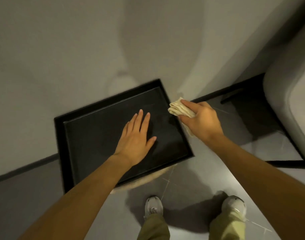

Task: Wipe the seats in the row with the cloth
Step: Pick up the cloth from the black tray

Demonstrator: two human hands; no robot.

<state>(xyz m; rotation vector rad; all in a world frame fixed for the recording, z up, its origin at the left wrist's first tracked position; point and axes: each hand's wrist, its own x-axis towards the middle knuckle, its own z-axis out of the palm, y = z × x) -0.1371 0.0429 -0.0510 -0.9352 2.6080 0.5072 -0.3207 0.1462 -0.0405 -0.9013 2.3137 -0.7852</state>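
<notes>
Two hands are at the black seat (96, 139) mid-frame: the left hand (134, 135) lies flat and spread on it, while the right hand (202, 122) clutches the cloth (176, 109) at its right edge, seemingly a soft, light wad best gripped bunched.
</notes>
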